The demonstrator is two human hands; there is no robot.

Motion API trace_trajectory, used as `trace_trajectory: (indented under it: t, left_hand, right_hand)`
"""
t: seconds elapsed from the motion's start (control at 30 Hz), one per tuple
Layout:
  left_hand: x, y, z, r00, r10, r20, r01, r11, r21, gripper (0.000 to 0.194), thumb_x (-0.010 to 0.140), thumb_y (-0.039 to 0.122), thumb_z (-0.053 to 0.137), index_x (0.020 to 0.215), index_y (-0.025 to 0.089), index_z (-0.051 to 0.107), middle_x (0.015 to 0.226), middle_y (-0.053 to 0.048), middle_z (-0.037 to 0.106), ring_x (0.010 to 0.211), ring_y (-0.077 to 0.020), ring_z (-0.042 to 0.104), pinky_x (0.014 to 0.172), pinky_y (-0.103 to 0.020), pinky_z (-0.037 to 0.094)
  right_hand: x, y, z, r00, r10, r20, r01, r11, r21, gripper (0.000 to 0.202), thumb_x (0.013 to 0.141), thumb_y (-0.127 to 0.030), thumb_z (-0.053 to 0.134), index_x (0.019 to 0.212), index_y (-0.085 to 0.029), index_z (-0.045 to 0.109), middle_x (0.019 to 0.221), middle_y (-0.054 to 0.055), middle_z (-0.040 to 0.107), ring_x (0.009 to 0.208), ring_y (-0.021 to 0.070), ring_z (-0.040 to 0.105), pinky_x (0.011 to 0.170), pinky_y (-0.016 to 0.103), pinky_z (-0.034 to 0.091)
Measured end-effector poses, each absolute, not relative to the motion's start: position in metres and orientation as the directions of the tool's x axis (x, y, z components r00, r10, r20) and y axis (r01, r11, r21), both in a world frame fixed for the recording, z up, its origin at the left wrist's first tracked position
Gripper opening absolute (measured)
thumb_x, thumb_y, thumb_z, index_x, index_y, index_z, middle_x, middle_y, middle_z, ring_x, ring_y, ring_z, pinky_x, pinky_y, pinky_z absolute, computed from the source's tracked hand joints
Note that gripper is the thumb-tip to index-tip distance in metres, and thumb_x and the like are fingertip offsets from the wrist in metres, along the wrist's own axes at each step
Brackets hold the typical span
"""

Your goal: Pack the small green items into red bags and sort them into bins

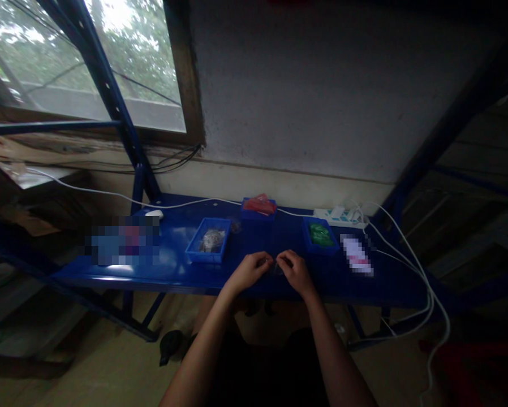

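Note:
My left hand [253,271] and my right hand [295,270] meet close together above the front part of the blue table [169,265]. Both are closed, with thumb and fingers pinched. Something small and see-through shows faintly between the fingertips, too dim to name. To the left of my hands, a blue tray [193,251] contains a heap of small clear or silvery pieces. On the right lies another blue tray [311,243] with green plastic pieces [321,234]. Behind my hands, a blue box [258,216] is topped by red plastic film or bags [260,203].
A white power strip [341,217] with plugs lies at the back right, its white cables [423,277] hanging over the table's right end. A white object like a mouse [154,214] sits at the back left. Blue frame posts [113,102] rise at both ends.

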State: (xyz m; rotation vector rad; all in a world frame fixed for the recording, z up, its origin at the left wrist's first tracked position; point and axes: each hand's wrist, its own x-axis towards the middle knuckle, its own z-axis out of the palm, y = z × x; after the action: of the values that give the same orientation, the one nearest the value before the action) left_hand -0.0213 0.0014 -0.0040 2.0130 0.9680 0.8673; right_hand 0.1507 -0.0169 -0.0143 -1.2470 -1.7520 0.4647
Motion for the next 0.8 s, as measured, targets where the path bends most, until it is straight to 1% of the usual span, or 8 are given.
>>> trace_trajectory:
  t: [0.17,0.27,0.37,0.47,0.6,0.7,0.8]
  left_hand:
    - [-0.0212,0.0024,-0.0043,0.454,0.845,0.281,0.328,-0.452,0.830,0.024,0.085,0.029,0.048,0.088,0.014,0.066,0.081,-0.004,0.068,0.074,-0.0161,0.060,0.069,-0.024,0.044]
    - [-0.0214,0.0051,-0.0079,0.430,0.847,0.313,0.341,-0.473,0.812,0.022,0.083,0.026,0.050,0.087,0.014,0.068,0.083,-0.005,0.068,0.076,-0.0165,0.060,0.071,-0.024,0.044]
    - [-0.0217,0.0068,-0.0107,0.426,0.849,0.312,0.341,-0.471,0.814,0.020,0.081,0.024,0.050,0.084,0.014,0.068,0.081,-0.004,0.066,0.073,-0.0154,0.059,0.068,-0.024,0.043]
    - [-0.0215,0.0068,-0.0111,0.426,0.856,0.295,0.349,-0.456,0.819,0.017,0.079,0.022,0.051,0.078,0.014,0.066,0.074,-0.002,0.063,0.066,-0.0135,0.055,0.062,-0.022,0.041]
    - [-0.0212,0.0061,-0.0096,0.423,0.865,0.272,0.367,-0.437,0.821,0.016,0.078,0.024,0.052,0.076,0.014,0.064,0.065,0.001,0.057,0.060,-0.0115,0.048,0.057,-0.021,0.036]
    - [-0.0215,0.0058,-0.0085,0.439,0.862,0.255,0.346,-0.424,0.837,0.022,0.082,0.031,0.051,0.081,0.014,0.065,0.065,0.001,0.057,0.059,-0.0115,0.046,0.055,-0.021,0.035]
    - [-0.0219,0.0051,-0.0078,0.435,0.862,0.261,0.318,-0.418,0.851,0.026,0.084,0.035,0.051,0.088,0.014,0.066,0.065,0.001,0.058,0.058,-0.0115,0.046,0.054,-0.021,0.034]
  right_hand:
    - [0.1517,-0.0155,-0.0160,-0.032,0.915,0.403,0.503,0.363,-0.784,0.021,0.082,-0.034,0.049,0.079,-0.020,0.064,0.072,0.003,0.066,0.065,0.0170,0.058,0.062,0.026,0.043]
    - [0.1505,-0.0163,-0.0152,-0.022,0.931,0.365,0.459,0.333,-0.823,0.021,0.082,-0.035,0.050,0.080,-0.020,0.065,0.066,0.001,0.065,0.060,0.0161,0.059,0.058,0.026,0.044]
    - [0.1487,-0.0180,-0.0138,-0.049,0.959,0.279,0.387,0.276,-0.880,0.020,0.082,-0.034,0.050,0.083,-0.020,0.063,0.055,-0.001,0.060,0.050,0.0145,0.057,0.051,0.024,0.043]
    - [0.1471,-0.0197,-0.0130,-0.086,0.972,0.220,0.333,0.236,-0.913,0.018,0.082,-0.034,0.050,0.083,-0.020,0.060,0.053,-0.002,0.061,0.045,0.0135,0.056,0.047,0.023,0.044]
    - [0.1466,-0.0209,-0.0133,-0.105,0.973,0.206,0.301,0.228,-0.926,0.015,0.081,-0.033,0.050,0.082,-0.020,0.058,0.058,-0.001,0.064,0.047,0.0137,0.059,0.049,0.024,0.046]
    - [0.1470,-0.0206,-0.0145,-0.091,0.974,0.208,0.287,0.226,-0.931,0.015,0.082,-0.033,0.050,0.084,-0.020,0.057,0.062,0.001,0.066,0.050,0.0147,0.062,0.051,0.025,0.047]
    - [0.1476,-0.0194,-0.0161,-0.075,0.967,0.243,0.278,0.255,-0.926,0.014,0.082,-0.032,0.050,0.085,-0.020,0.057,0.069,0.002,0.068,0.058,0.0161,0.065,0.054,0.026,0.049]
